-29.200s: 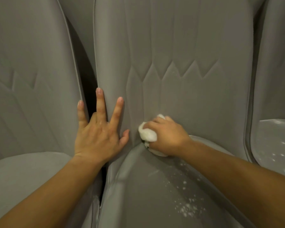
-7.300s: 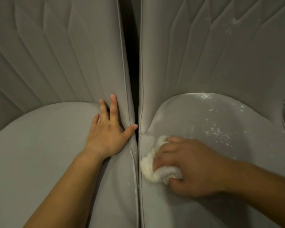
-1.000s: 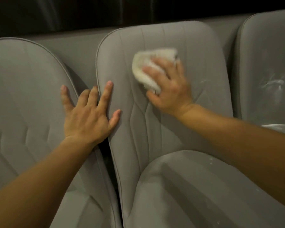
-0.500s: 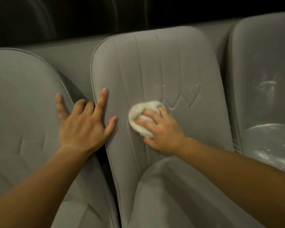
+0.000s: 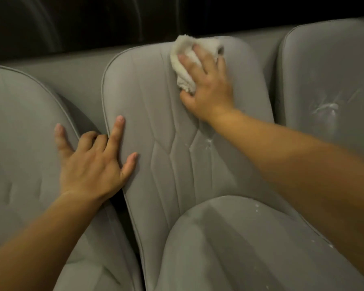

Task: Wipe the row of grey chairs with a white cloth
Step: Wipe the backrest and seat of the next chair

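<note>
Three grey padded chairs stand side by side. On the middle chair (image 5: 177,164), my right hand (image 5: 206,87) presses a bunched white cloth (image 5: 187,59) against the top edge of the backrest, thumb hooked under the cloth. My left hand (image 5: 93,162) rests across the gap between the left chair (image 5: 19,133) and the middle chair, fingers spread, two of them bent into the gap. White specks lie on the middle backrest's stitching and on its seat.
The right chair (image 5: 328,91) shows white smears on its backrest. Behind the chairs runs a grey ledge (image 5: 76,76), and beyond it is darkness. A narrow dark gap separates the left and middle chairs.
My right hand has slid the cloth from the middle of the backrest up to its top edge. My left hand stays in the same place on the gap.
</note>
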